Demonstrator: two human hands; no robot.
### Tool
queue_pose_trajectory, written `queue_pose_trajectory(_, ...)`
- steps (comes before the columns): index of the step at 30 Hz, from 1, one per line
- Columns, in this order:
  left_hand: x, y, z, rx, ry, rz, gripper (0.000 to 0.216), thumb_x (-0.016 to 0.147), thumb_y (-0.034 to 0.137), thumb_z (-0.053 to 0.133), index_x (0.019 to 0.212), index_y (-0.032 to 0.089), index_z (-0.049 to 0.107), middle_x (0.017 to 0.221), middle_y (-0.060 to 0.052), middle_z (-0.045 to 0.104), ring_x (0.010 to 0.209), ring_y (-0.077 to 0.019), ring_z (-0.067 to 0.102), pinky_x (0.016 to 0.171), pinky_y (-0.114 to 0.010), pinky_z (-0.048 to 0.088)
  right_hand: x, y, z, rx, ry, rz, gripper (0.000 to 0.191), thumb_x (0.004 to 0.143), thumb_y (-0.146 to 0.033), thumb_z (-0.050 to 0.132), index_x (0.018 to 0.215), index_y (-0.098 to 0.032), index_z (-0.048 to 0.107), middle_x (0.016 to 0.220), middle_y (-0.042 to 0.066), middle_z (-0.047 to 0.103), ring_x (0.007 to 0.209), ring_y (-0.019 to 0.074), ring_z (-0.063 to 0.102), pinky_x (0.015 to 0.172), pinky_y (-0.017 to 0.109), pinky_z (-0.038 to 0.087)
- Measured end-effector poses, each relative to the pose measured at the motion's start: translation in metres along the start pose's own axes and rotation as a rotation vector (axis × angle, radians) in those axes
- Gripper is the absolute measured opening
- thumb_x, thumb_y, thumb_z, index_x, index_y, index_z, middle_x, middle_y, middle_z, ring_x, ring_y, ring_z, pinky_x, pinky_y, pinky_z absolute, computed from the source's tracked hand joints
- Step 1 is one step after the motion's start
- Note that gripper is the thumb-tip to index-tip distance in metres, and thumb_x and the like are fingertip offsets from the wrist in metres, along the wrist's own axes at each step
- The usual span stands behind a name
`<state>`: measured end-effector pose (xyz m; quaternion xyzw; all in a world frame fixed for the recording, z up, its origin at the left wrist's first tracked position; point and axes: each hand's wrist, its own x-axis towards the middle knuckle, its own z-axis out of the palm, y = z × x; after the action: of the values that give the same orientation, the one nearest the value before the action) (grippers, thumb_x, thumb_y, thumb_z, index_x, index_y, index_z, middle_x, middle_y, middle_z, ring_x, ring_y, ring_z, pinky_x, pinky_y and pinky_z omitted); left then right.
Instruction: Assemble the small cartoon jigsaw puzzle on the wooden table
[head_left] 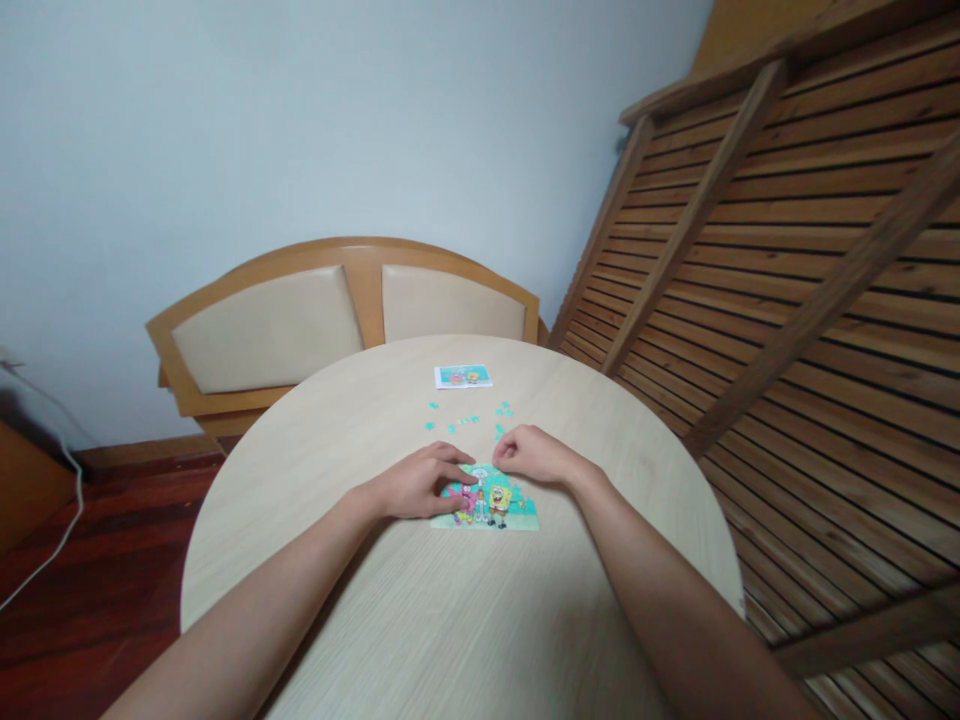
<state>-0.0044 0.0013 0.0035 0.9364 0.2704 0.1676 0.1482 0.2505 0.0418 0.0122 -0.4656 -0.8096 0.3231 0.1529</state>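
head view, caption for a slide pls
Left hand on a partly built turquoise cartoon jigsaw, right hand at its far edge

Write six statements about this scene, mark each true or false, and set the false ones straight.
1. The bare left hand has its fingers over the partly assembled turquoise cartoon puzzle. True.
2. The small loose turquoise pieces lie on the puzzle's near side. False: they lie on its far side.
3. The rectangular white-edged picture sheet lies beyond the loose pieces. True.
4. The bare right hand rests on the picture sheet. False: that hand is at the puzzle's far edge.
5. The pale wood-grain table has square corners. False: its edge is rounded.
6. A brown slatted wooden structure stands at the picture's right. True.
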Motion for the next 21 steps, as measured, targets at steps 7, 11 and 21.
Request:
queue_pose_trajectory(7, 0.0008, 0.0019, -0.0012, -0.016, 0.001, -0.006, 0.037, 0.093, 0.047, 0.064, 0.119, 0.023, 0.073, 0.129, -0.014, 0.063, 0.119, -0.0290, 0.058, 0.104, -0.042, 0.044, -0.0013, 0.0039, -0.0022, 0.056, -0.062, -0.023, 0.025, 0.072, -0.029, 0.073, 0.091, -0.013, 0.077, 0.078, 0.005, 0.075, 0.068, 0.0160, 0.064, 0.058, 0.022, 0.045)
queue_pose_trajectory(11, 0.0005, 0.0013, -0.0007, -0.027, 0.013, 0.000, 0.037, 0.093, 0.048, 0.063, 0.119, 0.024, 0.073, 0.128, -0.013, 0.063, 0.118, -0.0288, 0.058, 0.104, -0.042, 0.044, -0.0008, 0.0035, -0.0013, 0.058, -0.060, -0.029, 0.023, 0.073, -0.027, 0.072, 0.091, -0.013, 0.077, 0.077, 0.006, 0.075, 0.069, 0.0167, 0.065, 0.059, 0.023, 0.046)
queue_pose_trajectory(21, 0.0005, 0.0009, -0.0009, -0.009, 0.004, 0.003, 0.038, 0.093, 0.048, 0.063, 0.120, 0.023, 0.072, 0.129, -0.013, 0.063, 0.119, -0.0288, 0.058, 0.105, -0.041, 0.044, 0.0000, 0.0083, -0.0041, -0.058, 0.018, -0.076, 0.016, 0.077, -0.027, 0.070, 0.087, -0.018, 0.079, 0.076, 0.002, 0.076, 0.071, 0.0167, 0.067, 0.062, 0.023, 0.045)
